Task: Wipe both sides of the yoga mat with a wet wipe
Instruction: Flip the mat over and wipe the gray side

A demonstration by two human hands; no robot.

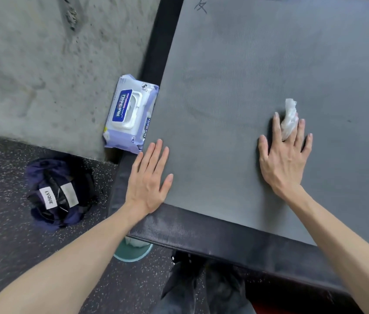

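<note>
A grey yoga mat (258, 71) lies flat on a raised black padded platform (224, 236), with a handwritten character near its far edge. My right hand (283, 159) presses flat on the mat with straight, spread fingers, and a crumpled white wet wipe (290, 118) sits under its middle fingers, sticking out past the fingertips. My left hand (149, 177) lies flat with fingers together on the mat's near left corner, partly over the platform's edge.
A purple pack of wet wipes (129, 114) with a white lid lies beside the mat's left edge against a concrete wall (43, 64). A dark blue bag (56, 193) sits on the speckled floor. A green bin (133, 250) stands under the platform's corner.
</note>
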